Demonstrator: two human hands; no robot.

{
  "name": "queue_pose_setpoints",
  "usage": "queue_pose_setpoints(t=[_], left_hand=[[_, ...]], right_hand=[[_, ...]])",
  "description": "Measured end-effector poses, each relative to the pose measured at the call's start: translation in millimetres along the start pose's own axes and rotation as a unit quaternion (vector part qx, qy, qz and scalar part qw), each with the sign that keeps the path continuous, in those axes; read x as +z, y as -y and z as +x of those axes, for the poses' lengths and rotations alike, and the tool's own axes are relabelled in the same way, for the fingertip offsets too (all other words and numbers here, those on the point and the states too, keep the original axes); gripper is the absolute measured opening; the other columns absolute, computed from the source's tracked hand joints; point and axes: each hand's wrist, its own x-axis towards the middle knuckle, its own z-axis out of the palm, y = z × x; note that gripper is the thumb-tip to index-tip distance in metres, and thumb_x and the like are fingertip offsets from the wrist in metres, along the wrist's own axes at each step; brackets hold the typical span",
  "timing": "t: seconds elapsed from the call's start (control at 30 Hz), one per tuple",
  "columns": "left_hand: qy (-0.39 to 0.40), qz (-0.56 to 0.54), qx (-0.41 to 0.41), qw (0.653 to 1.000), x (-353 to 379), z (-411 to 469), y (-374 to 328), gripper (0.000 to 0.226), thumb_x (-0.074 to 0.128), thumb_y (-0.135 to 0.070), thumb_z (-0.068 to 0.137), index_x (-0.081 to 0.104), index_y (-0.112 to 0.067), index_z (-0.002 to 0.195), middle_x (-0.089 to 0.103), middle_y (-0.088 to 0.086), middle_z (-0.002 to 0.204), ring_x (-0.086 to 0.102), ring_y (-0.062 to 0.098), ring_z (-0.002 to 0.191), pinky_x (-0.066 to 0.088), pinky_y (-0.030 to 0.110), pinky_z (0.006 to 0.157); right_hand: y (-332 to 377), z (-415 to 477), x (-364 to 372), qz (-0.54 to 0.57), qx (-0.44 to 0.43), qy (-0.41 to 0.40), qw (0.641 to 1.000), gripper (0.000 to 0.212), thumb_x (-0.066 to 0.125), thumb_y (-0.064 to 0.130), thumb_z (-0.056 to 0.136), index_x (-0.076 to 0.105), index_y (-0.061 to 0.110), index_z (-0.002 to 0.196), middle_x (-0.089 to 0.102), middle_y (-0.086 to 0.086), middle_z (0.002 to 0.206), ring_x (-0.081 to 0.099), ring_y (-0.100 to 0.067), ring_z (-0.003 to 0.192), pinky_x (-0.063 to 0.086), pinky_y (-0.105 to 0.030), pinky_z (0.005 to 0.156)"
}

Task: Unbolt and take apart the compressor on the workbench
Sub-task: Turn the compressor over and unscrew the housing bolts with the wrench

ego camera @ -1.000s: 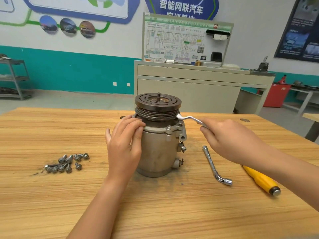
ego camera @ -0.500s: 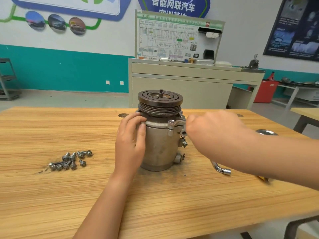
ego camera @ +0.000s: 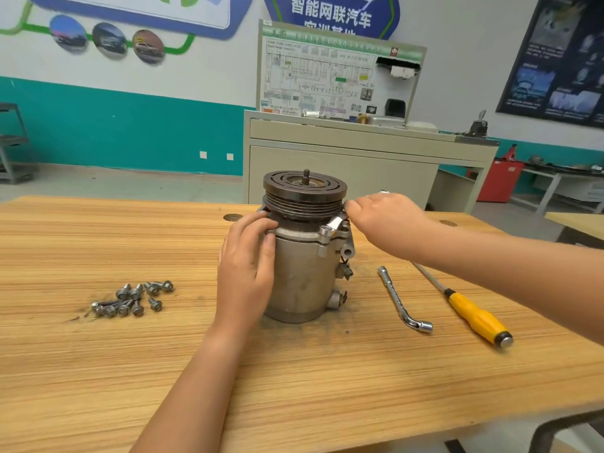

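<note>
The grey compressor (ego camera: 304, 279) stands upright in the middle of the wooden workbench (ego camera: 294, 380), its dark grooved pulley (ego camera: 304, 194) on top. My left hand (ego camera: 245, 266) wraps around the left side of the body, fingertips on the flange under the pulley. My right hand (ego camera: 385, 217) is against the upper right side, by the flange lug. It grips a small metal wrench (ego camera: 384, 192), of which only a shiny tip shows above the knuckles.
Several loose bolts (ego camera: 130, 299) lie in a heap to the left. An L-shaped socket wrench (ego camera: 398, 295) and a yellow-handled screwdriver (ego camera: 474, 317) lie to the right, under my right forearm. A beige cabinet (ego camera: 343, 165) stands behind the bench.
My right hand has swung in from the right with the wrench and now sits tight against the compressor's upper right side. My left hand has kept its hold.
</note>
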Motion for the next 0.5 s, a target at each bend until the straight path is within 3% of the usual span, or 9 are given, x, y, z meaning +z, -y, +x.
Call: queue_pose_setpoints(t=[0.07,0.2,0.27,0.33,0.5], left_hand=[[0.0,-0.002,0.003,1.0,-1,-1,-1,0.024,0.043,-0.021,0.094,0.059,-0.016,0.11,0.051,-0.007,0.121,0.045,0.007,0.12,0.037,0.036,0.105],[0.001,-0.003,0.009,1.0,-1,-2,-1,0.021,0.043,-0.02,0.094,0.056,-0.022,0.11,0.05,-0.009,0.121,0.043,0.003,0.12,0.036,0.039,0.106],[0.001,-0.005,0.002,1.0,-1,-3,-1,0.023,0.042,-0.02,0.094,0.057,-0.02,0.111,0.05,-0.009,0.121,0.043,0.003,0.12,0.036,0.041,0.106],[0.003,-0.006,-0.001,1.0,-1,-3,-2,0.025,0.042,-0.02,0.094,0.058,-0.017,0.112,0.049,-0.009,0.122,0.043,0.004,0.121,0.036,0.043,0.106],[0.013,-0.003,-0.006,1.0,-3,-4,-3,0.026,0.042,-0.02,0.093,0.058,-0.018,0.113,0.049,-0.009,0.124,0.044,0.011,0.123,0.036,0.048,0.105]], right_hand=[[-1,-6,-3,0.004,0.021,0.0,1.0,0.025,0.039,0.003,0.094,0.043,0.007,0.118,0.059,-0.006,0.095,0.058,-0.024,0.084,0.033,-0.027,0.064],[2,-34,-36,0.122,0.112,-0.104,0.981,0.025,0.037,0.017,0.098,0.049,0.005,0.116,0.042,0.001,0.058,0.04,-0.025,0.048,0.026,-0.029,0.046],[12,-51,-57,0.1,0.104,-0.057,0.988,0.019,0.042,0.016,0.096,0.044,0.011,0.114,0.034,0.006,0.049,0.032,-0.019,0.039,0.018,-0.025,0.04],[24,-61,-72,0.087,0.086,0.031,0.992,0.01,0.042,0.012,0.092,0.038,0.016,0.1,0.033,0.005,0.052,0.029,-0.013,0.042,0.015,-0.026,0.039],[33,-59,-84,0.062,0.059,0.115,0.99,0.018,0.04,0.001,0.087,0.029,0.014,0.091,0.029,0.004,0.059,0.026,-0.012,0.048,0.021,-0.025,0.04]])
